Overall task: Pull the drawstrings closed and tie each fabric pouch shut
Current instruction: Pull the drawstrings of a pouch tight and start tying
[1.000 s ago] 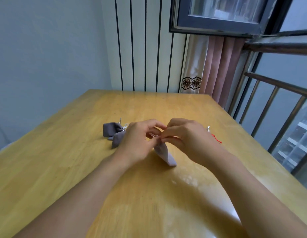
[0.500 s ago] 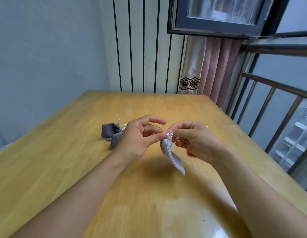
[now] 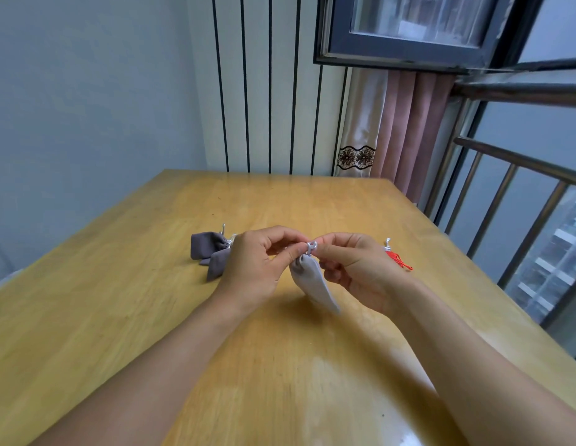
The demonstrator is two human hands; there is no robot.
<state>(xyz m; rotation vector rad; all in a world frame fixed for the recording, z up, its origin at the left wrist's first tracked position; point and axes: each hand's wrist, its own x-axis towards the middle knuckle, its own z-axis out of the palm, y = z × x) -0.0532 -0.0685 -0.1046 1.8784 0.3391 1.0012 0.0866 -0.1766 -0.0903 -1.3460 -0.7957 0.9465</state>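
Pouch (image 3: 315,284), light grey, hangs above the counter (image 3: 151,317) by its white drawstring (image 3: 311,246), pinched between fingers of the left hand (image 3: 251,268) and right hand (image 3: 357,268). Knot detail is too small to resolve. Left hand partly covers two darker pouches (image 3: 209,252); right hand hides most of a red tassel (image 3: 399,260).
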